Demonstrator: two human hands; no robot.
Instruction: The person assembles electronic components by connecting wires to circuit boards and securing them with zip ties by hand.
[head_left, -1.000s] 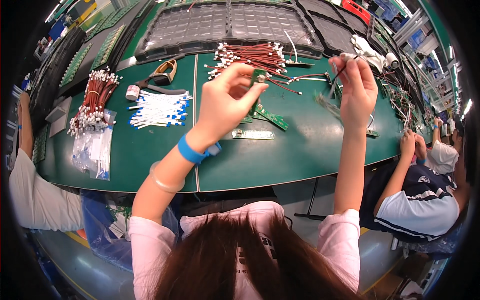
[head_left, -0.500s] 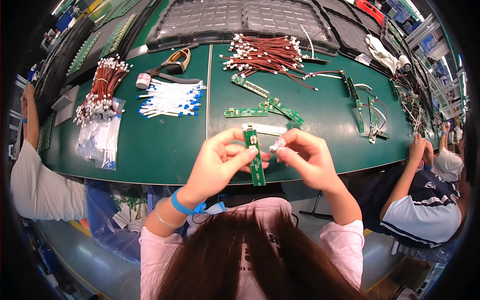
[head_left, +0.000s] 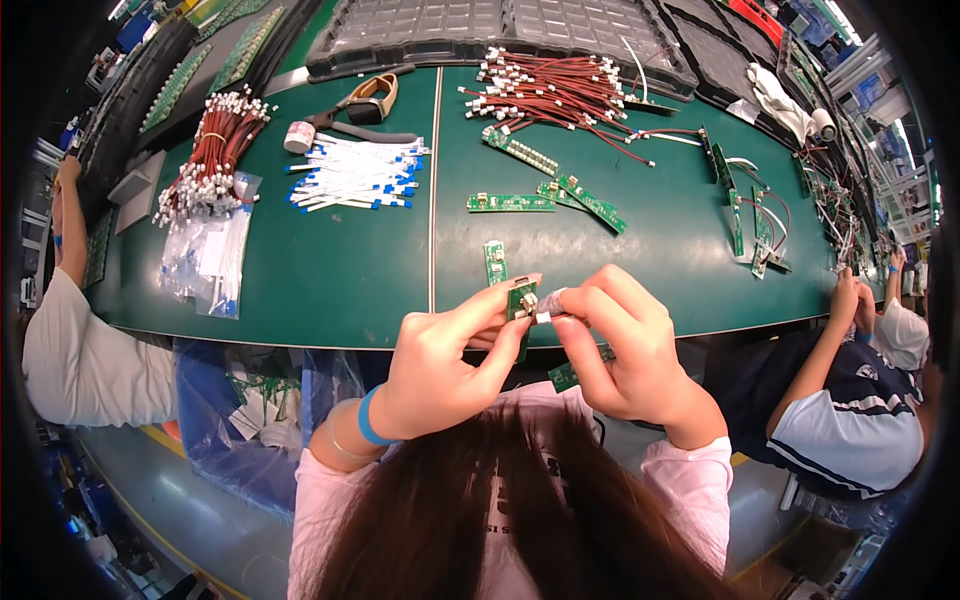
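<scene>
My left hand (head_left: 450,365) pinches a narrow green circuit board (head_left: 522,300) near the table's front edge, its thumb across the board's face. Close against that board, my right hand (head_left: 625,350) is closed with thumb and index finger around a small white piece (head_left: 543,318). A translucent whitish cover shows on the right index fingertip. Below the right palm a second green board (head_left: 565,376) shows in part; whether that hand grips it is hidden. Another green board (head_left: 495,260) lies on the table just beyond my left fingers.
Several green boards (head_left: 510,203) lie ahead. Red wire harnesses (head_left: 555,85), white flat cables (head_left: 355,172), cutters (head_left: 370,110) and a harness bundle (head_left: 212,150) stand farther off. Wired boards (head_left: 735,215) lie right. Black trays (head_left: 420,35) line the back; co-workers' arms (head_left: 830,320) sit both sides.
Both hands have come closer together and lower. The right fingertips now meet the left hand's board. The white-strip board beyond my hands is gone from its spot; a board now shows beyond my left fingers.
</scene>
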